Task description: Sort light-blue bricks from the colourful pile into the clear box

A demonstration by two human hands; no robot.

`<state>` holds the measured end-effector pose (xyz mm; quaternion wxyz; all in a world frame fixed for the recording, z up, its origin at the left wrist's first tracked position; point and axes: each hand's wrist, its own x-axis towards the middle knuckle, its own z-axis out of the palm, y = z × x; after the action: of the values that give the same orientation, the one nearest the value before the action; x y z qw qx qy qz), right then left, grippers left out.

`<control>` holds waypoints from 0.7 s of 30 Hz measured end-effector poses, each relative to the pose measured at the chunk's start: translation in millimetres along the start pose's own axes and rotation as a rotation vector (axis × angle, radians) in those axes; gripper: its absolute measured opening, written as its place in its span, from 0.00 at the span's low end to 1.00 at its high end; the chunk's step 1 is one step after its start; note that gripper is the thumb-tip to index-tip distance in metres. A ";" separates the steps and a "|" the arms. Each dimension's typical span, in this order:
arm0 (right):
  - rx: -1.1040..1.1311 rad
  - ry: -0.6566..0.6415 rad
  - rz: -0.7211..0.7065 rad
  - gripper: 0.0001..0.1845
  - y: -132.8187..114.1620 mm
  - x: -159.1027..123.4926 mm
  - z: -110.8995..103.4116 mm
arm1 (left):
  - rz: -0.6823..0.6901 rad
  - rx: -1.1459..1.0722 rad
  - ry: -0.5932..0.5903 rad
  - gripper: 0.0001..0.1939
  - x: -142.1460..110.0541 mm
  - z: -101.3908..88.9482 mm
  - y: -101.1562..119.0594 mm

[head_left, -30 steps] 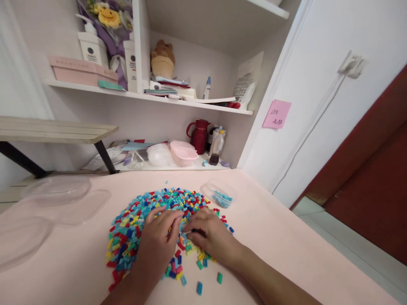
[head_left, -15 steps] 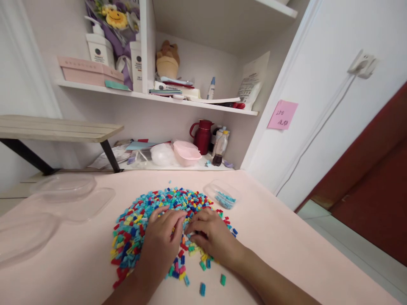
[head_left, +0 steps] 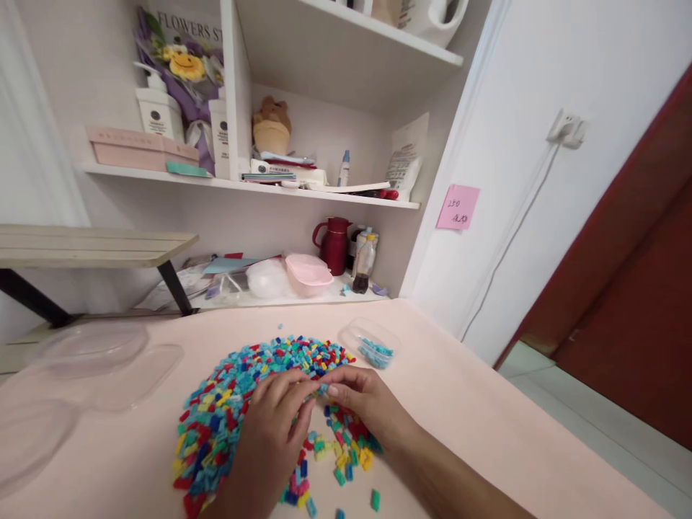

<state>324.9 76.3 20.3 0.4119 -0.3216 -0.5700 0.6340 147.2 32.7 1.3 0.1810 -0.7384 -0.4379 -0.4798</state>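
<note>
A large heap of small colourful toy building bricks (head_left: 232,389) lies on the pink tabletop, mostly blue, with red, yellow and green among them. My right hand (head_left: 367,404) pinches a light blue brick (head_left: 323,388) between thumb and index finger at the heap's near side. Close beside it, my left hand (head_left: 278,418) hovers over the bricks with fingers loosely bent and thumb apart; its fingertips come up to the same brick, though whether they touch it is unclear. Behind my right hand stands a clear plastic container (head_left: 351,333) with light blue bricks in it.
Clear plastic containers (head_left: 97,346) and a clear lid (head_left: 145,375) lie on the left. A small wooden stand (head_left: 91,245) rises behind them. Along the back are a pink box (head_left: 308,270), a red jug (head_left: 335,245) and a bottle (head_left: 365,263), under shelves.
My right hand has come up from the bricks and now pinches a light blue one. My left fingertips have moved close to it. The view has tilted upward and shifted right.
</note>
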 end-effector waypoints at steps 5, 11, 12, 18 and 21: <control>-0.033 -0.075 -0.087 0.14 -1.5 -1.8 1.2 | 0.015 0.030 0.004 0.12 -2.5 1.7 -2.9; -0.116 -0.098 -0.152 0.14 -6.9 -4.0 4.8 | 0.086 0.032 0.031 0.10 2.4 -1.6 -3.7; -0.118 -0.090 -0.151 0.14 -7.6 -4.4 5.3 | 0.095 0.029 0.034 0.10 3.3 -2.0 -3.5; -0.140 -0.064 -0.123 0.18 -4.5 -4.4 5.9 | 0.117 0.025 -0.001 0.10 4.3 -3.7 -3.4; -0.123 -0.042 -0.110 0.18 -0.1 -2.4 5.9 | 0.104 0.035 -0.039 0.10 3.6 -3.7 -3.7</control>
<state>320.9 71.5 21.1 0.4135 -0.3011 -0.6334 0.5806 142.6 34.0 5.7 0.2101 -0.7661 -0.4105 -0.4477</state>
